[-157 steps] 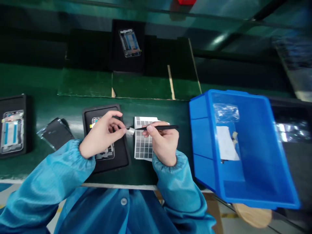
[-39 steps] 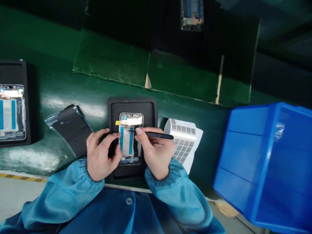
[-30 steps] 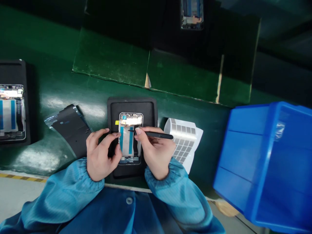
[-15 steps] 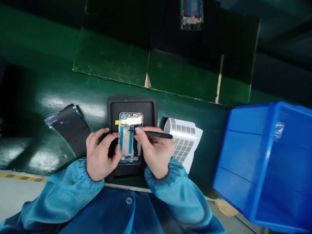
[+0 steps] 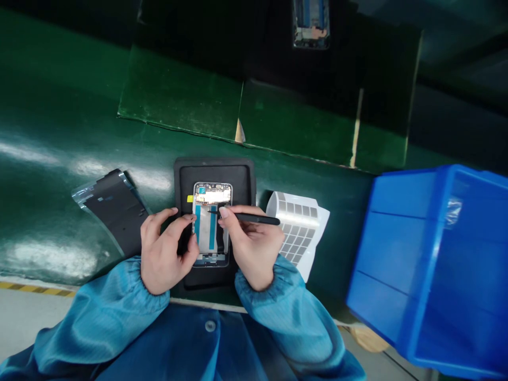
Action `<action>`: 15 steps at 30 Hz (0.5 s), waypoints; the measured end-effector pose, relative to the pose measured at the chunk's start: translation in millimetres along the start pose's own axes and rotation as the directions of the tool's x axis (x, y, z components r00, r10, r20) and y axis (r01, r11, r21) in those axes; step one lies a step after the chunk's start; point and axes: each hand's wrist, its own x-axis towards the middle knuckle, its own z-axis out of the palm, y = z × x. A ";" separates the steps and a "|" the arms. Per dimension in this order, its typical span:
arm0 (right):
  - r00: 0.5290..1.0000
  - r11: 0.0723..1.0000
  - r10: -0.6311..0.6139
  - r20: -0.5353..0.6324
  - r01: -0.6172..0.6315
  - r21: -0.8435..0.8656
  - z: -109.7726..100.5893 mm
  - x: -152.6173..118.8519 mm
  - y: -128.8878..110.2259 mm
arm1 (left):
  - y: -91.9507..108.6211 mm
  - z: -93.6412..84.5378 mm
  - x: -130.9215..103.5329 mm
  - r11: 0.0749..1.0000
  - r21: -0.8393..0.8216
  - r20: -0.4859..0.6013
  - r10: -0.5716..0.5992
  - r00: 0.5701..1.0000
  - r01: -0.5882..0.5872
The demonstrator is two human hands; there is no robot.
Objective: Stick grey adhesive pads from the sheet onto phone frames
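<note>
An opened phone (image 5: 205, 235) lies in a black foam tray (image 5: 248, 182), its circuit board showing at the top and two blue strips in the silver middle bay. My left hand (image 5: 164, 251) rests at the phone's left edge, with index fingertip and thumb touching it and the fingers apart. In my right hand (image 5: 256, 246) is a pair of black tweezers (image 5: 256, 218), pinched between thumb and fingers. Their tip points left over the middle bay, near the right blue strip. Whether the tip grips anything is too small to tell. A yellow tab (image 5: 190, 199) sticks out at the phone's upper left.
A curled white sticker sheet (image 5: 301, 227) with grey squares lies right of the tray. To the left lies a dark film sheet (image 5: 119, 211). A large blue bin (image 5: 400, 254) stands at the right. Another opened phone (image 5: 311, 26) rests on the raised green surface (image 5: 293, 121) behind.
Hardly anything differs. The rear end of the tweezers has shifted very slightly left; both hands and the phone keep their places.
</note>
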 end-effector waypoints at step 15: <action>1.000 1.000 0.011 -0.001 -0.011 0.012 0.8 -0.3 1.5 | -1.0 0.9 4.7 0.993 0.034 0.100 0.112 0.989 -0.116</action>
